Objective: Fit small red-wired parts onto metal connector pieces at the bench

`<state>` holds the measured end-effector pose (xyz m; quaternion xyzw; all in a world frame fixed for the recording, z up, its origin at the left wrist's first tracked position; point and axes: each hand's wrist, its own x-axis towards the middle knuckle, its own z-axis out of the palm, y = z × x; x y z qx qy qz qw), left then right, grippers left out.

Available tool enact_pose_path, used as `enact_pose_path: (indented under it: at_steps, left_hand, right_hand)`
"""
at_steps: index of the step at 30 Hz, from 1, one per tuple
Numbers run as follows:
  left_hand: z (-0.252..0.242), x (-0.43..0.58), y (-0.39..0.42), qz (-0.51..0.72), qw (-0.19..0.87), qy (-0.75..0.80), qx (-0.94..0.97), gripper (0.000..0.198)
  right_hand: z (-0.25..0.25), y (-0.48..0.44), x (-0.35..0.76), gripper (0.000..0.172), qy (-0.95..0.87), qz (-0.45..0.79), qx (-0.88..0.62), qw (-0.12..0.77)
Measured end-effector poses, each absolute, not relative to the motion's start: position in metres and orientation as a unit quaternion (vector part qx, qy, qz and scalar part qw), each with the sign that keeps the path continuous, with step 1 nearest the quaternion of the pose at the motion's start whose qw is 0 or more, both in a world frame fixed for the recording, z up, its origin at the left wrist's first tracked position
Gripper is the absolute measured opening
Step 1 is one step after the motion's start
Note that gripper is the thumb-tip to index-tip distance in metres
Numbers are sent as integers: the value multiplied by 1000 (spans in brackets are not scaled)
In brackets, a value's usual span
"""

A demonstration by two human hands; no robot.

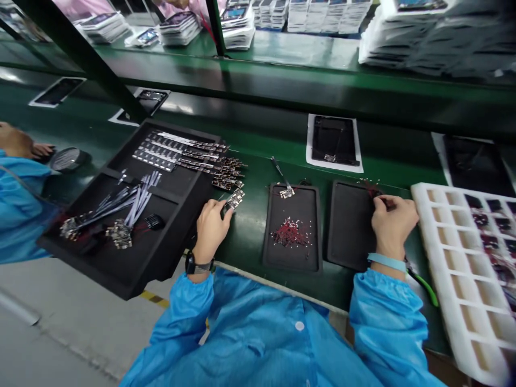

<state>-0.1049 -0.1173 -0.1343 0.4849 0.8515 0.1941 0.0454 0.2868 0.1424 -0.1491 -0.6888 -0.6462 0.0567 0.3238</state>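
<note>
My left hand (213, 228) is closed on a small circuit board (235, 199), pinched between thumb and fingers beside the black foam box. At the far right corner of an empty-looking black tray (350, 228), my right hand (394, 219) has its fingertips pinched together. Small red-wired parts (368, 186) lie right by those fingertips; what the fingers hold is hidden. Between my hands, another black tray (269, 252) carries a pile of tiny red-wired components (291, 234). A circuit board with a dark flex cable (287, 192) rests across its far edge.
A black foam box (161, 258) on the left holds flex-cable boards (121, 234) and strips of boards (181, 153). Green-handled pliers (423, 285) lie beside a white compartment tray (439, 231) at right. Screen panels (334, 141) line the bench; a co-worker's sleeve (20, 204) is at left.
</note>
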Motion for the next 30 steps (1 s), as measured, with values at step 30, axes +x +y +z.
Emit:
enact_pose_path:
  at_steps: [30]
  left_hand:
    - [-17, -60, -56, 681, 291, 561, 370, 36]
  right_hand:
    - [-112, 99, 253, 27, -577, 519, -469, 421]
